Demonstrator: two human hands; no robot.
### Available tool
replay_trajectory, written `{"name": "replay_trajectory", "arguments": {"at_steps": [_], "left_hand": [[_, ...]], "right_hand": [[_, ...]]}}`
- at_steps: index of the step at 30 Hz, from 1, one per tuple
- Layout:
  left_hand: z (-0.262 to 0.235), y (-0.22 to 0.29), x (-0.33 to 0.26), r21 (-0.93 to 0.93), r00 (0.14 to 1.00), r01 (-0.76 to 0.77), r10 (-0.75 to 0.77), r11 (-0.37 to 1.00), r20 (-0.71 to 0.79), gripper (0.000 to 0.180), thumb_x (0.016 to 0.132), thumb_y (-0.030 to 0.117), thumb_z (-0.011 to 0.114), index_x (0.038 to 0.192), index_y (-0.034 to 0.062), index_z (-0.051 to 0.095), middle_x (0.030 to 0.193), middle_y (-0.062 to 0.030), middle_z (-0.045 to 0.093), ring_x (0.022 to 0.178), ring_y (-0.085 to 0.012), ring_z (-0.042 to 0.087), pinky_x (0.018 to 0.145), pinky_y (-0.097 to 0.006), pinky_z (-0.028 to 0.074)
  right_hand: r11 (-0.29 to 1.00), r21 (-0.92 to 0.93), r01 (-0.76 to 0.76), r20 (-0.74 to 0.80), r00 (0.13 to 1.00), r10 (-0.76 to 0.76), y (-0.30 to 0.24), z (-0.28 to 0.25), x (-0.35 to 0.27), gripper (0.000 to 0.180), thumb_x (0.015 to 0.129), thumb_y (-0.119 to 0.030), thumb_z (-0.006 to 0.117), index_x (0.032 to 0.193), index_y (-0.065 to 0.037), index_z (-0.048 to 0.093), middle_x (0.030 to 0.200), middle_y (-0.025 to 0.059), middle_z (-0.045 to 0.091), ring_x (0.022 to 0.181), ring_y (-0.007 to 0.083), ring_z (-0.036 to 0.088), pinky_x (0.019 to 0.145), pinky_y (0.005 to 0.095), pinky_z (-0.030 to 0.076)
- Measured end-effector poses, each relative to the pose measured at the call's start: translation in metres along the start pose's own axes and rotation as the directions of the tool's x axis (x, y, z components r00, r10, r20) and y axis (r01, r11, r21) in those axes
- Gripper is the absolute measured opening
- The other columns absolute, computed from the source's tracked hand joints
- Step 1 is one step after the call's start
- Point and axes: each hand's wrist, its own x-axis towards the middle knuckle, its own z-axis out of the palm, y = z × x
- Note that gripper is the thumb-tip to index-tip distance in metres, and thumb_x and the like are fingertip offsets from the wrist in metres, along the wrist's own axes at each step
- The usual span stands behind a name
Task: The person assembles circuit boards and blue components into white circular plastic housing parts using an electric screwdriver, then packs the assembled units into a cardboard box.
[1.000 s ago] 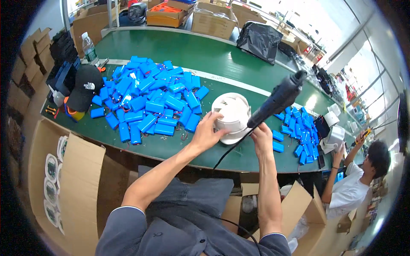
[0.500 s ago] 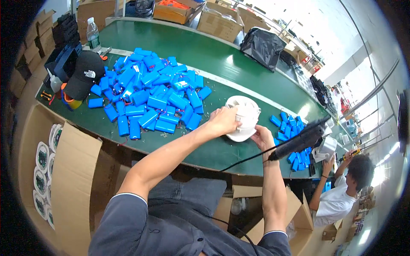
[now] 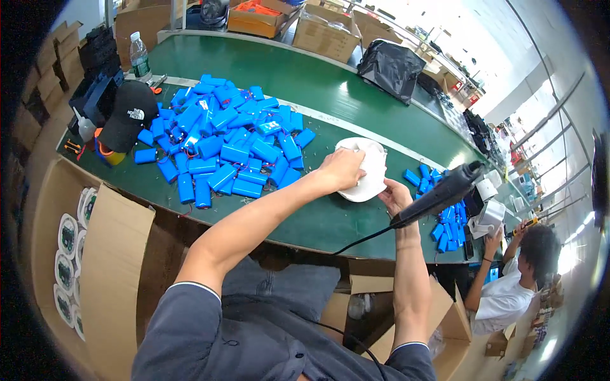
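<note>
A rounded white plastic housing point(image 3: 372, 178) rests on the green bench in front of me. My left hand point(image 3: 343, 168) reaches over its left part, fingers curled against its inner side; what lies under those fingers is hidden. With my right hand point(image 3: 396, 195) I grip the housing's right lower rim. Across my right wrist, nearer the camera, hangs a black corded electric screwdriver point(image 3: 441, 195), which neither hand holds. A large heap of blue wrapped battery packs point(image 3: 235, 143) lies left of the housing, and a smaller pile of blue battery packs point(image 3: 452, 222) lies to its right.
A black cap point(image 3: 130, 114), a water bottle point(image 3: 139, 58) and rolls of tape point(image 3: 109, 154) sit at the bench's left end. Below stands a carton point(image 3: 117, 267) beside white parts with circuit boards point(image 3: 65, 270). To the right, a co-worker point(image 3: 508, 292) handles another white housing point(image 3: 488, 219).
The housing has turned and tilted in my hands, so its inside shows less. My left hand has shifted slightly right over it. The hanging screwdriver has swung a little.
</note>
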Motion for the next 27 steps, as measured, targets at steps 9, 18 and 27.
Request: {"name": "replay_trajectory", "arguments": {"at_steps": [9,18,27], "left_hand": [[-0.028,0.003,0.016,-0.118,0.99,-0.089,0.075,0.989,-0.117,0.07,0.066,0.032,0.072,0.118,-0.0032,0.041,0.103,-0.0265,0.056,0.099,-0.0399,0.054,0.085,-0.042,0.043],[-0.038,-0.001,0.02,-0.1,0.886,-0.312,0.251,0.945,-0.39,0.101,0.058,0.023,0.079,0.135,0.0024,0.018,0.122,-0.0267,0.042,0.112,-0.0416,0.043,0.094,-0.044,0.037],[-0.03,-0.029,0.009,0.011,0.856,-0.344,0.318,0.939,-0.408,0.049,0.073,0.022,0.068,0.111,0.0008,0.045,0.101,-0.0217,0.053,0.092,-0.0361,0.054,0.078,-0.041,0.044]], "right_hand": [[0.9,0.222,0.375,0.208,0.883,-0.42,-0.069,0.01,0.012,0.017,0.08,-0.008,0.059,0.09,0.006,0.06,0.076,0.0096,0.063,0.062,0.0147,0.061,0.055,0.026,0.051],[0.94,0.098,0.327,0.318,0.885,-0.341,-0.111,0.032,0.012,0.024,0.079,-0.016,0.061,0.094,0.003,0.06,0.082,0.0118,0.064,0.067,0.0179,0.062,0.058,0.0262,0.052],[0.918,-0.061,0.392,0.095,0.918,-0.385,-0.082,0.07,-0.031,0.021,0.081,-0.013,0.055,0.097,0.001,0.058,0.084,0.009,0.064,0.067,0.0157,0.063,0.06,0.0268,0.055]]}}
